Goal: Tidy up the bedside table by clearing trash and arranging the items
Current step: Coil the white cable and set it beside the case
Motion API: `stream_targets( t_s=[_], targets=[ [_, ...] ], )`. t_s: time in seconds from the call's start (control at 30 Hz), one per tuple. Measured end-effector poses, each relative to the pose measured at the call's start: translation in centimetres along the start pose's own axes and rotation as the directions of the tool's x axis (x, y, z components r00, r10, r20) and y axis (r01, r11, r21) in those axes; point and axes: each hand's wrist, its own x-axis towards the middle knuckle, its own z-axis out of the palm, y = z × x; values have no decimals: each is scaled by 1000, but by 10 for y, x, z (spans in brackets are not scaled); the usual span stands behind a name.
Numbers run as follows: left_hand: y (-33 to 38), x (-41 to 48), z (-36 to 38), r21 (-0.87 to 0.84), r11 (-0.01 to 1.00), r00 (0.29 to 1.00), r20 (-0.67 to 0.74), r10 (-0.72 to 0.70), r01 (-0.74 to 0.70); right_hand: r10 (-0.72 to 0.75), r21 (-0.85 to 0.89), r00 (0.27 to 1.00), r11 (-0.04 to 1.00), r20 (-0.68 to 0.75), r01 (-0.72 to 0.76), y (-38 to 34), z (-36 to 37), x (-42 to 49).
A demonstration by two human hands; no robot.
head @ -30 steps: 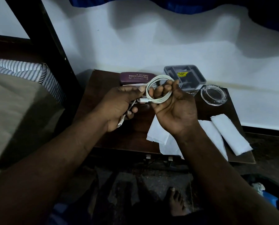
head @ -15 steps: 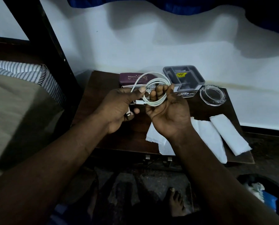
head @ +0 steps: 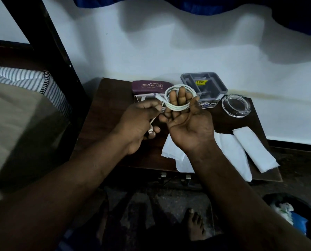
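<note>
A white charging cable is coiled in loops round the fingers of my right hand, which is held palm up over the dark wooden bedside table. My left hand pinches the cable's loose end beside it; one plug sticks out under this hand and another near the coil. White tissue sheets lie on the table under and right of my right wrist. A folded white tissue lies at the right edge.
At the table's back stand a maroon spectacles case, a grey plastic tray on a box and a clear glass dish. A bed with striped pillow is left. A bin with trash sits on the floor lower right.
The coil has been wound further round my right fingers. My left hand has drawn the loose end down and to the left, so less free cable shows.
</note>
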Motion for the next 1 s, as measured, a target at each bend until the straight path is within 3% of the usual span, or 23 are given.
stream_targets(
  t_s=[0.3,0.5,0.7,0.83,1.0],
  targets=[
    [3,1,3,-58,997,998,16,57,-56,-31,-52,999,998,-25,30,3,6,-3],
    [4,6,5,-66,991,976,-191,102,-116,9,-175,999,985,-32,-14,12,7,-8],
    [6,8,1,-65,991,962,-256,93,-113,-126,-496,989,855,82,150,13,7,-9],
    [10,12,-5,-38,994,966,-241,93,-105,-218,-657,969,715,113,237,13,5,-9],
    [14,14,-10,-6,997,961,-267,76,-80,-240,-786,968,583,75,206,15,-1,-5]
  ],
)
